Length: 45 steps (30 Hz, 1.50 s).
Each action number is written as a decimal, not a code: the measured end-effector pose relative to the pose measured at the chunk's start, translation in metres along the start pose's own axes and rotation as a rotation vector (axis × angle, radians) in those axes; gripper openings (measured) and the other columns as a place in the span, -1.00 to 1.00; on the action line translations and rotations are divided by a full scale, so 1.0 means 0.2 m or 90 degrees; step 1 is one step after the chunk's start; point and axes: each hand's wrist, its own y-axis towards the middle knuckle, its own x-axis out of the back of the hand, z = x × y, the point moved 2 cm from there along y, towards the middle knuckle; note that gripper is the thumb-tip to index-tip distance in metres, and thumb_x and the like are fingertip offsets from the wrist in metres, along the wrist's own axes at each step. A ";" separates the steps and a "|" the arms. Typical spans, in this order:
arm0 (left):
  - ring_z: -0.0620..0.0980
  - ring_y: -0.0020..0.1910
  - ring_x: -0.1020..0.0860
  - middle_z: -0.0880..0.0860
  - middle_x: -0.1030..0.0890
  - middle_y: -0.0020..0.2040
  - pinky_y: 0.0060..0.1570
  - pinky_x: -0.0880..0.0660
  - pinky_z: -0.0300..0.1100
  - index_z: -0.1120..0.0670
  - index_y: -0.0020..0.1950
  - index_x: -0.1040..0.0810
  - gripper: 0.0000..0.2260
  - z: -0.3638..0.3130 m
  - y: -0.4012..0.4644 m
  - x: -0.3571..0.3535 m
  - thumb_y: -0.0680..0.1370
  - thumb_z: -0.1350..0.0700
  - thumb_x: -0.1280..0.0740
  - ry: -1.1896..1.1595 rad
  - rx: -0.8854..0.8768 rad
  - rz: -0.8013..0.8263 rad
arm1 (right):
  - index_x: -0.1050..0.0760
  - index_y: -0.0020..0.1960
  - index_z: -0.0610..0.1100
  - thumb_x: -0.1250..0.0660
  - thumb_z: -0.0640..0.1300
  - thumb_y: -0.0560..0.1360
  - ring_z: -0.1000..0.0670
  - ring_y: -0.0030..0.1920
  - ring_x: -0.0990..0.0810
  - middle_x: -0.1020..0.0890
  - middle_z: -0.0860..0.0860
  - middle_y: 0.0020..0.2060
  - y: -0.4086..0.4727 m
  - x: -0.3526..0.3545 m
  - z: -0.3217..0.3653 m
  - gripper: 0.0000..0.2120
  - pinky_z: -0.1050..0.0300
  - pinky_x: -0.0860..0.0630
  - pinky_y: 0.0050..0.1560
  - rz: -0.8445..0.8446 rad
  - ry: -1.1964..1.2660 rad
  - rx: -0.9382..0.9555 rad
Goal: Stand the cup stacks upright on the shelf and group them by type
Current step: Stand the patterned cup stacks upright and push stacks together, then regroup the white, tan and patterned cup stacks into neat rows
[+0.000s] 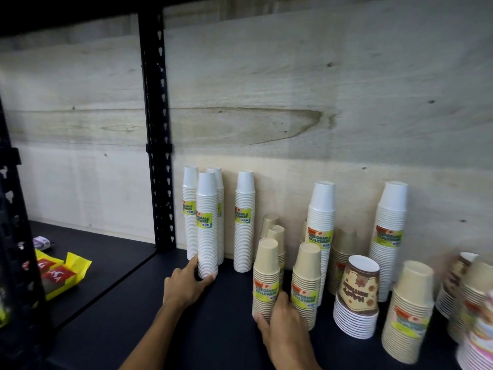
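Head view: the shelf (213, 324) is dark, backed by pale plywood, and nearly every cup stack on it stands upright with rims down. At about nine o'clock from the middle of the shelf the left hand (184, 285) curls round the foot of a narrow white stack (207, 225), thumb on its left side and fingers along the front of the base, a loose hold, not a hard squeeze. This stack stands just in front of two like white stacks (190, 209), with a fourth white stack (244, 221) apart at three o'clock of them. At about five o'clock the right hand (282, 324) wraps the base of a short tan stack (266, 279), fingers bent round its left side, palm behind; a second tan stack (306, 281) stands just beside it at three o'clock. Wider white stacks (321, 222), a printed brown cup stack (358, 295) and more tan cups (409, 311) fill the right end, whose far edge is blurred

The step in hand looks like grouping: standing is largely done. Next, the narrow white stack wants sliding snug to its fellows, kept vertical and pushed low at the base, and the tan stack moved toward the other tan ones
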 end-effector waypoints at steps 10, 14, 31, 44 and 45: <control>-0.07 0.13 -0.56 -0.16 -0.56 0.26 0.24 -0.41 0.08 -0.08 0.51 -0.25 -0.15 0.00 -0.03 0.04 0.31 -0.26 -0.50 -0.153 0.007 -0.028 | -0.21 0.46 -0.11 -0.31 0.13 0.55 -0.01 0.29 -0.50 -0.52 -0.01 0.28 -0.02 0.00 -0.04 -0.40 0.16 -0.41 0.25 -0.001 0.019 0.010; -0.14 -0.09 -0.52 -0.03 -0.52 0.19 -0.08 -0.50 -0.14 0.05 0.37 -0.39 -0.26 -0.03 -0.08 0.07 0.30 -0.16 -0.58 -0.262 0.004 -0.108 | -0.22 0.48 -0.10 -0.33 0.12 0.54 0.02 0.27 -0.54 -0.56 0.01 0.25 -0.05 0.00 -0.06 -0.38 0.16 -0.42 0.25 -0.002 0.042 0.020; -0.14 -0.32 -0.46 -0.05 -0.56 -0.22 -0.26 -0.47 -0.26 -0.02 -0.09 -0.50 -0.87 -0.65 -0.48 0.42 0.51 0.03 -0.44 -0.412 -0.223 -0.267 | -0.49 -0.22 0.01 -0.30 0.24 0.51 0.10 -0.23 -0.59 -0.60 0.15 -0.33 -0.12 0.63 -0.23 -0.68 0.17 -0.49 -0.23 -0.175 0.069 0.115; -0.02 0.07 -0.57 -0.06 -0.57 0.13 0.08 -0.53 -0.02 -0.03 0.27 -0.45 -0.49 -1.47 -0.28 0.48 0.44 -0.28 -0.37 -0.226 -0.292 -0.056 | -0.42 0.23 -0.14 -0.38 0.24 0.44 -0.19 0.17 -0.56 -0.57 -0.14 0.16 0.36 1.23 -0.47 -0.44 0.06 -0.41 0.01 -0.306 0.055 -0.010; 0.00 0.16 -0.54 -0.03 -0.56 0.19 0.17 -0.50 -0.02 -0.01 0.33 -0.42 -0.42 -1.50 -0.26 0.47 0.43 -0.30 -0.38 -0.213 -0.277 -0.025 | -0.38 0.28 -0.17 -0.38 0.25 0.42 -0.21 0.20 -0.53 -0.53 -0.17 0.22 0.41 1.23 -0.49 -0.36 0.03 -0.43 0.05 -0.284 0.051 -0.033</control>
